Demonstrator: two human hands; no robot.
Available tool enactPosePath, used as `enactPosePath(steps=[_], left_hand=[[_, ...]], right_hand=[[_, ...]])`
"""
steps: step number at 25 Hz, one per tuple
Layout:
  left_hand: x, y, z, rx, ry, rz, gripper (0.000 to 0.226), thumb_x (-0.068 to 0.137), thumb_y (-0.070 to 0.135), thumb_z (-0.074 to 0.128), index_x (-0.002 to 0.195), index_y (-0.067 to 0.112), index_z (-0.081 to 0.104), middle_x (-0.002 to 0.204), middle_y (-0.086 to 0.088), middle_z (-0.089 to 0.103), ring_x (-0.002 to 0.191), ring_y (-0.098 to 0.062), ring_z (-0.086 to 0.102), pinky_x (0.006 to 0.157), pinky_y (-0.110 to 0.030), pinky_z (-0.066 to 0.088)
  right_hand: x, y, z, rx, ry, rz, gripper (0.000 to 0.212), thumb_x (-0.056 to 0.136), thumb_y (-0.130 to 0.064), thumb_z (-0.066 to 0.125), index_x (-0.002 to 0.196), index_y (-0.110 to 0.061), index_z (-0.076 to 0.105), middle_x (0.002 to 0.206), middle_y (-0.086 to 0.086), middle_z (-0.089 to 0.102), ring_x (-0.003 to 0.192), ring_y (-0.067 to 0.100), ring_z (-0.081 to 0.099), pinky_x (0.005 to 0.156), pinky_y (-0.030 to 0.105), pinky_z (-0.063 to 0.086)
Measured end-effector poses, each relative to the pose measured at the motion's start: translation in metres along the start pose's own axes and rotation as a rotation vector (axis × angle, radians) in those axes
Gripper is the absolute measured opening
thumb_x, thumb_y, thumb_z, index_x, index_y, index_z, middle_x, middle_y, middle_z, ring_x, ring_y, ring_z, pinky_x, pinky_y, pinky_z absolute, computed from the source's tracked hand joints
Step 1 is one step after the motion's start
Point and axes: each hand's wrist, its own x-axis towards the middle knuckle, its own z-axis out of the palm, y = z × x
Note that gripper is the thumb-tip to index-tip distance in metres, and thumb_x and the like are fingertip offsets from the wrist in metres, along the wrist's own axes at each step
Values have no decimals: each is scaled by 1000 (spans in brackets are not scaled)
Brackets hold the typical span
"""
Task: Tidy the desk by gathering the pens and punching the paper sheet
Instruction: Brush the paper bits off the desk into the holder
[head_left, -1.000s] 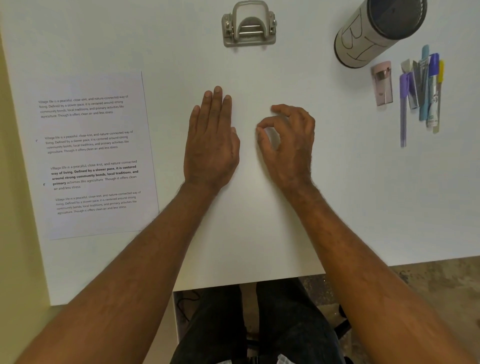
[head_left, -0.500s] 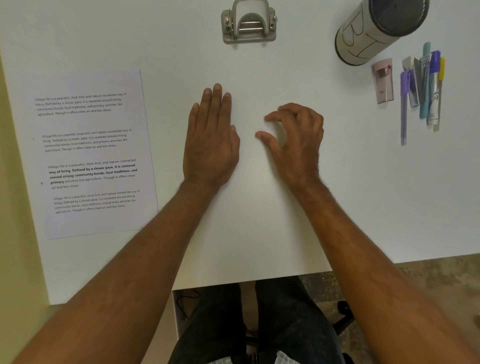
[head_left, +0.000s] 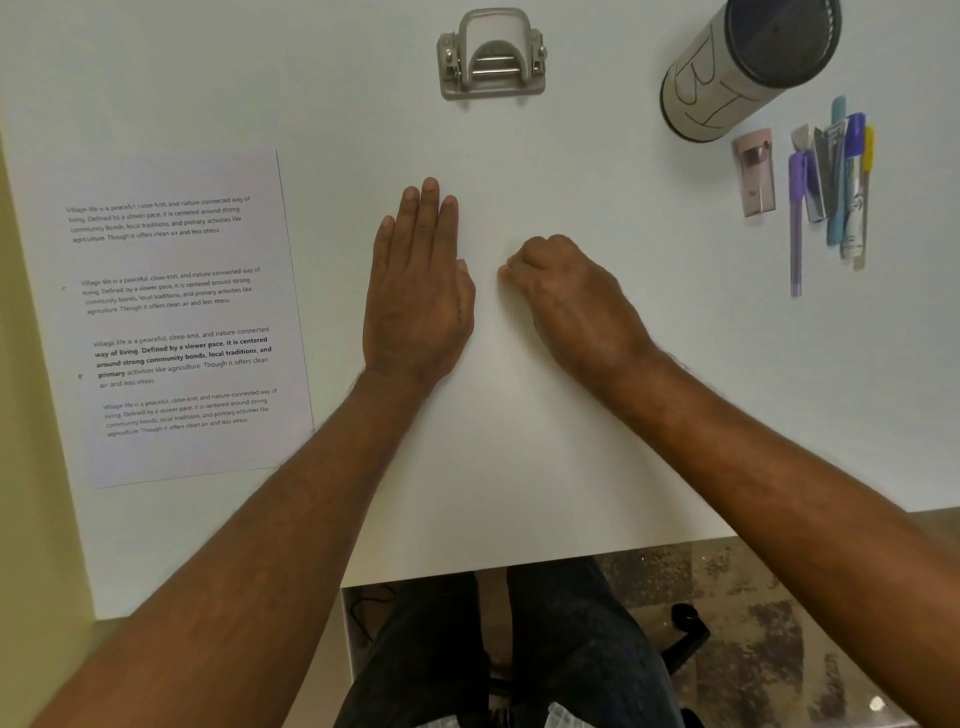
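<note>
A printed paper sheet (head_left: 176, 317) lies flat at the desk's left side. A metal hole punch (head_left: 492, 57) stands at the far middle. Several pens and markers (head_left: 836, 192) lie side by side at the far right, beside a cylindrical holder (head_left: 748, 67) marked with letters. My left hand (head_left: 418, 291) rests flat on the desk's middle, fingers straight and together, holding nothing. My right hand (head_left: 571, 296) sits just to its right, curled into a fist with nothing visible in it.
The white desk (head_left: 519, 467) ends at a near edge above my legs. A small pink rectangular item (head_left: 754, 174) lies left of the pens. A yellow wall borders the desk's left. A chair base shows on the floor below.
My right hand's fingers have curled from a loose pinch into a closed fist. My left hand has stayed flat in place.
</note>
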Motion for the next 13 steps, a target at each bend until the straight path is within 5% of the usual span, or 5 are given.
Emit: enactPosePath(steps=[4, 13], left_hand=[[0, 0, 0, 2, -6, -2, 59, 108, 25, 29, 164, 8, 20, 173, -12, 16, 161, -27, 13, 132, -45, 13], [0, 0, 0, 12, -4, -1, 59, 109, 25, 30, 164, 8, 20, 173, -13, 17, 161, -27, 14, 132, -46, 16]], right_hand=[[7, -8, -6, -1, -89, 20, 25, 82, 19, 62, 95, -1, 70, 90, 14, 63, 79, 29, 59, 56, 42, 56], [17, -16, -5, 79, -36, 136, 22, 80, 17, 63, 86, -4, 65, 82, 12, 60, 72, 28, 55, 53, 39, 53]])
